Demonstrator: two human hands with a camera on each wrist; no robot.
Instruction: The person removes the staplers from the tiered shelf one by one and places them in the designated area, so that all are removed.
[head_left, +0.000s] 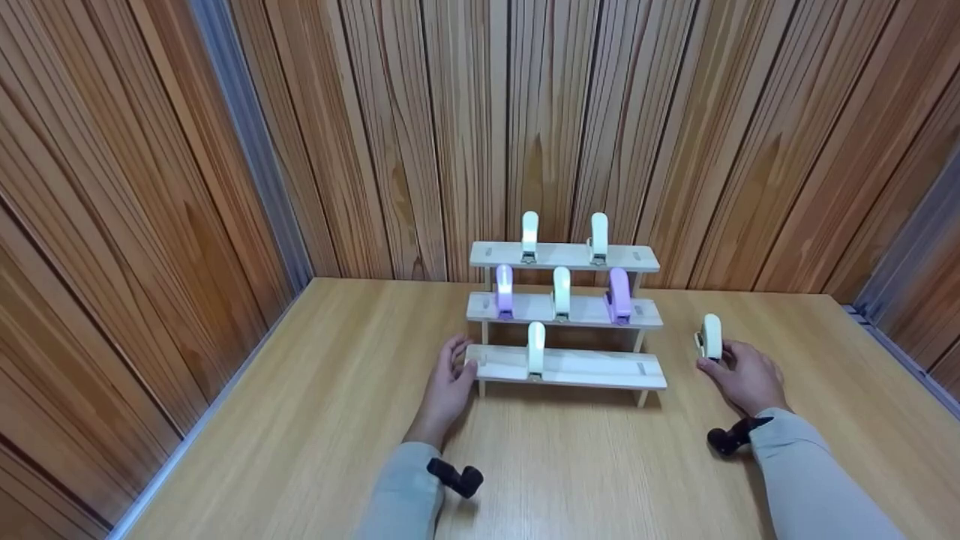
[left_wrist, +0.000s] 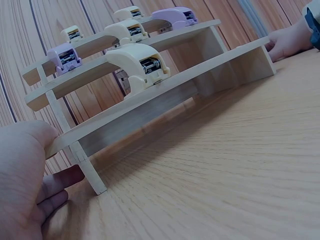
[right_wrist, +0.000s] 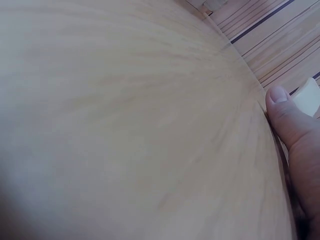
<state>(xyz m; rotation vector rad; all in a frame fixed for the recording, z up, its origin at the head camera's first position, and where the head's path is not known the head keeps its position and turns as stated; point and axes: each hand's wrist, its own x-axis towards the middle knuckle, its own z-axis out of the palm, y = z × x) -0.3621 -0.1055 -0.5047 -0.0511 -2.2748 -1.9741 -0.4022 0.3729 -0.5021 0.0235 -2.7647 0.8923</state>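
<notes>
A cream-coloured, smooth plastic stapler with a rounded top (head_left: 712, 336) is pinched upright between the thumb and fingers of the right hand (head_left: 750, 377), just right of a three-tiered stand of pale, flat wooden boards (head_left: 600, 365); whether the worktop is touched by its base cannot be told. The left end of the stand's lowest board is gripped by the left hand (head_left: 448, 386), thumb in front and fingers behind the leg. Six more staplers are carried by the stand: four pale ones (head_left: 535, 349), two on top, one mid-tier and one below, and two glossy purple ones (head_left: 619, 295) on the middle tier. All is set on a fine-grained wooden worktop (head_left: 300, 420), backed by grooved, streaked wood panelling (head_left: 465, 135).
</notes>
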